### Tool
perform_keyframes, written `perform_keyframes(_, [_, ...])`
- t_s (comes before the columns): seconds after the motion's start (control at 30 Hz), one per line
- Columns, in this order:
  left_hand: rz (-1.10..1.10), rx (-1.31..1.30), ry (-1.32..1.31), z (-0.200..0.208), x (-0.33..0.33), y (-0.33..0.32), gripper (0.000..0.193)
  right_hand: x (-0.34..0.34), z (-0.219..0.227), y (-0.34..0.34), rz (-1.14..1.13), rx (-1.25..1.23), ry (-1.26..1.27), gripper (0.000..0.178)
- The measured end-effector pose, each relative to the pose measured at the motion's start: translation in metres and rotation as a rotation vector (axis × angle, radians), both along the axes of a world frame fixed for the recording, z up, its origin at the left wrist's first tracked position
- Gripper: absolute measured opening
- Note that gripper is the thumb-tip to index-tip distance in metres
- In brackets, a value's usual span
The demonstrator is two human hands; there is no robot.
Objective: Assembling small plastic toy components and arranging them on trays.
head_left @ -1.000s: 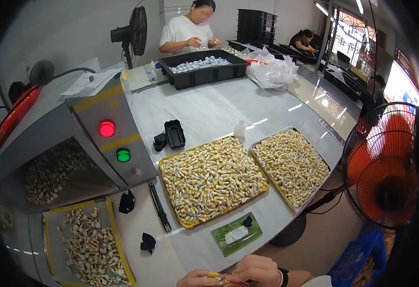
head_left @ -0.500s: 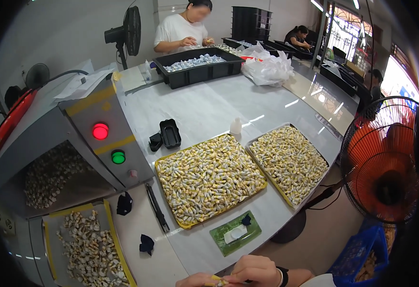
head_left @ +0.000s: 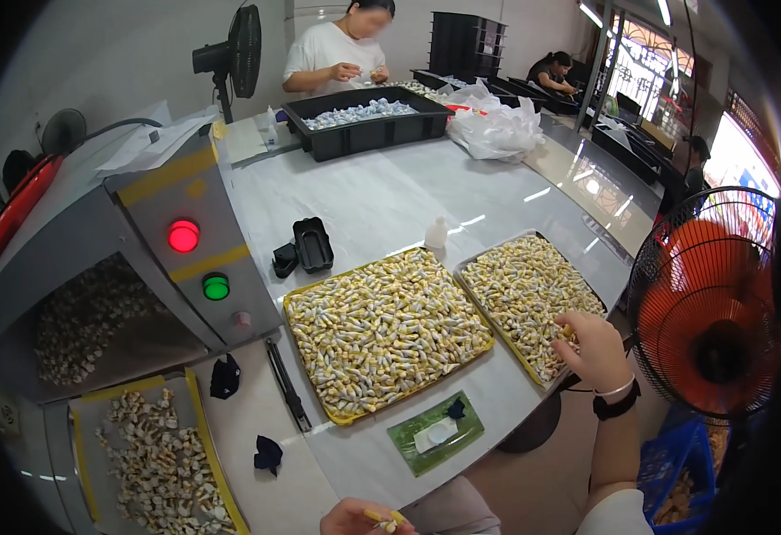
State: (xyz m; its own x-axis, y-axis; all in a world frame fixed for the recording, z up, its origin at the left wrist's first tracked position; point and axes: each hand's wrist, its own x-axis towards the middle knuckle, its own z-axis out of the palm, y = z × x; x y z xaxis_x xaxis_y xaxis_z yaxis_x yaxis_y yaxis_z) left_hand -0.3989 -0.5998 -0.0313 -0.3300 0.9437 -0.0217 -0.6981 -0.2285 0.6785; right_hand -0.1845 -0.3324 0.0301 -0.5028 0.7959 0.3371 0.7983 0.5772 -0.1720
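Low at the front edge, my left hand [head_left: 351,517] is closed on small yellow-and-white pieces [head_left: 387,521] with pointed ends. My right hand [head_left: 597,349] reaches over the near right part of the right tray [head_left: 544,383]. Its thumb and fingers curl round a small yellow-and-white piece [head_left: 571,333] there. That tray is spread with many such pieces. Beside it, a larger yellow-edged tray [head_left: 346,419] carries the same kind of piece. Nearer to me lies a green pad [head_left: 405,443] with a white patch and a scrap of dark cloth.
To the left stands a grey machine [head_left: 154,192] with a red and a green light; before it, a tray [head_left: 196,392] of whitish pieces. Black tweezers [head_left: 289,385], dark cloth scraps and a white bottle [head_left: 436,234] lie about. A fan [head_left: 707,303] stands right; a co-worker [head_left: 332,58] works across the table.
My right hand has left my left hand and moved up and right to the right tray. The left hand stays low in front, still holding small pieces.
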Motion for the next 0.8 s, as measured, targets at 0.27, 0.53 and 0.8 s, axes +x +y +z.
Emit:
perform_keyframes(0.27, [-0.017, 0.033, -0.066, -0.003, -0.003, 0.002, 0.009, -0.002, -0.023, 0.027, 0.027, -0.127, 0.076, 0.018])
perform_keyframes(0.53, [-0.072, 0.125, -0.059, -0.008, 0.0, -0.002, 0.012, 0.005, -0.022, 0.018, 0.057, 0.028, 0.158, 0.012])
perform_keyframes(0.8, [-0.143, -0.009, -0.12, -0.037, -0.008, -0.011, 0.011, -0.022, -0.016, -0.028, 0.146, -0.204, 0.628, 0.007])
